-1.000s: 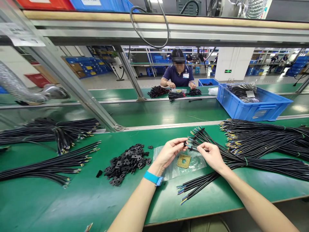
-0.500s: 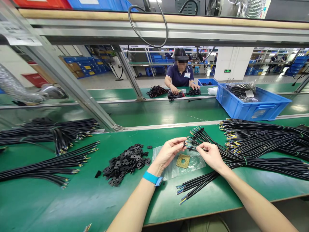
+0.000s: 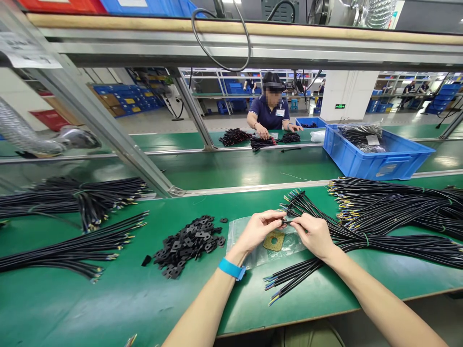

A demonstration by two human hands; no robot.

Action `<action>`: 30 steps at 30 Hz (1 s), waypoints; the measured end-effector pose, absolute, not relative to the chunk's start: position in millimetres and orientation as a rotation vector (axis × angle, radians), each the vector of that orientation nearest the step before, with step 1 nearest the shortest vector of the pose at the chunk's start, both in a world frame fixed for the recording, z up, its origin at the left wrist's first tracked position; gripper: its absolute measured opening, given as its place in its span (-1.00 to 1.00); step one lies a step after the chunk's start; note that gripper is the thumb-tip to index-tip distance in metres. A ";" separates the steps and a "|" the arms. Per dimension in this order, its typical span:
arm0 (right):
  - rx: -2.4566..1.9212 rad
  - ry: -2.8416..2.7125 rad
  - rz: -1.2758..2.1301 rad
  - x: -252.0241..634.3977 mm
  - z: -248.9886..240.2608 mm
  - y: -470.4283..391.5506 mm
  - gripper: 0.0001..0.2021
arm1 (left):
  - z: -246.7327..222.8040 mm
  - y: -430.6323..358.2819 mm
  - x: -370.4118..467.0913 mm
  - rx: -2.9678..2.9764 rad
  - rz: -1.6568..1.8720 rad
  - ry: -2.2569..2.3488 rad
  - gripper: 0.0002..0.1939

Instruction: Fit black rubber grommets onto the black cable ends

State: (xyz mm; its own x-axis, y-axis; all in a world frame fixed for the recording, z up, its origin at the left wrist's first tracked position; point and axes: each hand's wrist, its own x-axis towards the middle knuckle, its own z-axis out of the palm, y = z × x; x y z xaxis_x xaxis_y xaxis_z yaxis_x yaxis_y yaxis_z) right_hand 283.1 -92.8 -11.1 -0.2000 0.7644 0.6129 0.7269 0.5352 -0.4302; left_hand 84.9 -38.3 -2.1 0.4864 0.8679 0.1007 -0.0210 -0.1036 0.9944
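Left hand [image 3: 257, 232] has moved in toward right hand [image 3: 315, 236]; fingertips nearly meet, both pinching one black cable [image 3: 287, 222] above the plastic bag [image 3: 236, 225]. Wire tips now covered. Likely a rubber pad sliding onto the jacket; fingers hide it, seating unconfirmed.

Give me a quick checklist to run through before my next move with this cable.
1. Right hand gripping the cable: ok, pinched in the fingertips.
2. Left hand at the cable's end: ok, fingertips closed there.
3. Small black part fully seated: cannot tell, fingers cover much of it.
4. Black pads all in one heap: not ok, a few lie apart.
5. Cable bundle tied: ok, green tie around it.
6. Yellowish square inside the clear bag: cannot tell; it may lie on top.
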 end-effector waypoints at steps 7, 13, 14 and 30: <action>-1.262 -1.933 0.151 281.6 -19.0 -88.8 -0.70 | -2.2 -47.1 94.0 1.530 0.986 0.767 -0.51; -1.260 -1.799 0.490 280.1 -21.9 -86.2 -0.66 | 0.1 -53.5 98.7 1.750 1.063 0.798 -0.57; -1.256 -1.774 0.545 280.0 -22.3 -85.8 -0.65 | -0.1 -54.3 99.3 1.782 1.080 0.800 -0.57; -1.163 -1.616 0.802 279.1 -26.6 -79.7 -0.64 | 1.2 -57.1 106.1 2.010 1.234 0.756 -0.58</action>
State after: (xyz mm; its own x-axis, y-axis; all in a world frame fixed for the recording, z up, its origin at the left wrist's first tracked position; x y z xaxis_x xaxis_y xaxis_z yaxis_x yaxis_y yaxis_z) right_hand 279.1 -79.7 -26.6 -0.0908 0.9435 0.3186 0.3162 0.3307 -0.8892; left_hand 106.1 -57.1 1.2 0.3896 0.7502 0.5342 0.1355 -0.6204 0.7725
